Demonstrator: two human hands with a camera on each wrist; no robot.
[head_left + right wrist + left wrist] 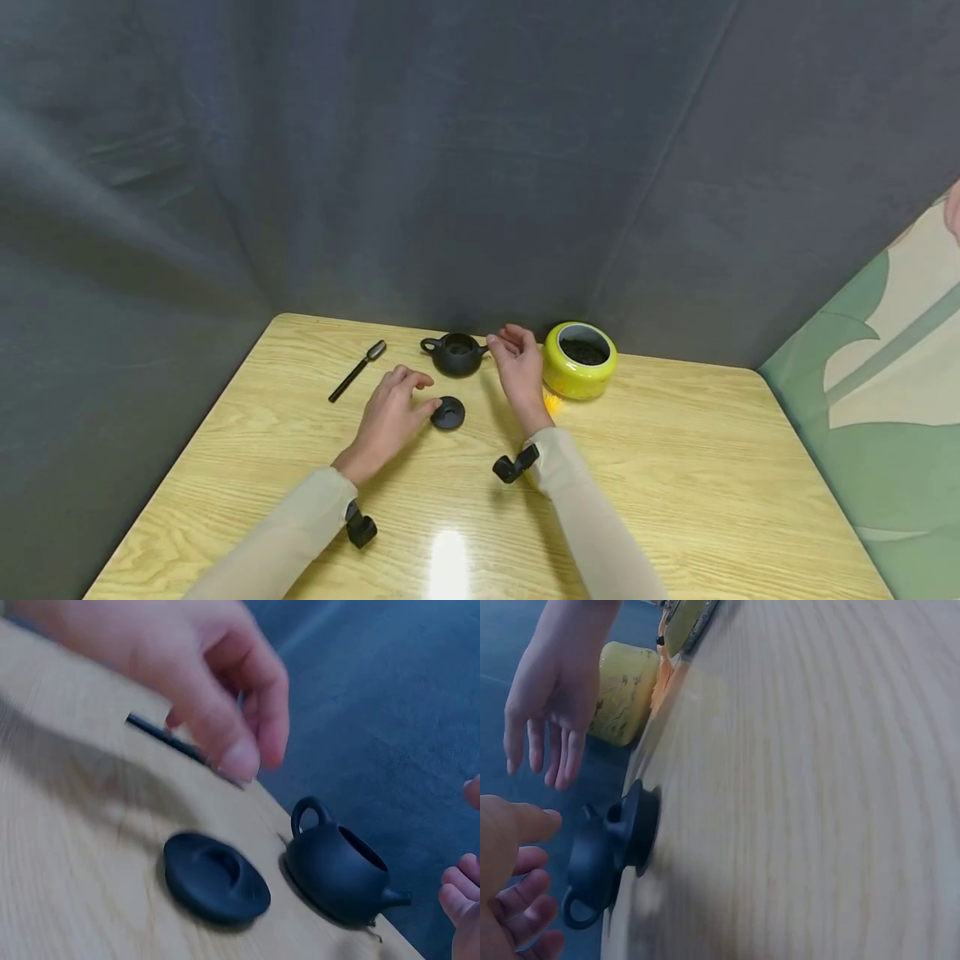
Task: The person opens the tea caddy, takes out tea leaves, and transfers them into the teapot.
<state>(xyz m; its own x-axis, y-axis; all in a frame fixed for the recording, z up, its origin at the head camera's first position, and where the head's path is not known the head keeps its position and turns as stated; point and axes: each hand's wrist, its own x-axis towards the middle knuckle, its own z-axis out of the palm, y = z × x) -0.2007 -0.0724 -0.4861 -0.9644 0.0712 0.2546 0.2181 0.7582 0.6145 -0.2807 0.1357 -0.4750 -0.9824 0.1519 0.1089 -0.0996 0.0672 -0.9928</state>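
A black teapot (456,360) stands uncovered near the table's back edge, handle to the left and spout to the right. Its round black lid (215,879) lies on the table in front of it. My left hand (392,414) hovers beside the lid, fingers loosely bent and holding nothing; in the head view its thumb tip overlaps the lid's edge. Close by the spout is my right hand (519,367), fingers relaxed, with nothing in its grasp. In the left wrist view the right hand (555,705) hangs with its fingers pointing down, beyond the teapot (592,862).
Right of my right hand stands a shiny yellow jar (573,379), open, with dark contents. An orange-yellow tassel (552,403) lies by it, next to a round yellowish piece (684,626). Left of the teapot lies a small scoop (358,372) with a black handle. Dark cloth (450,167) hangs behind the table.
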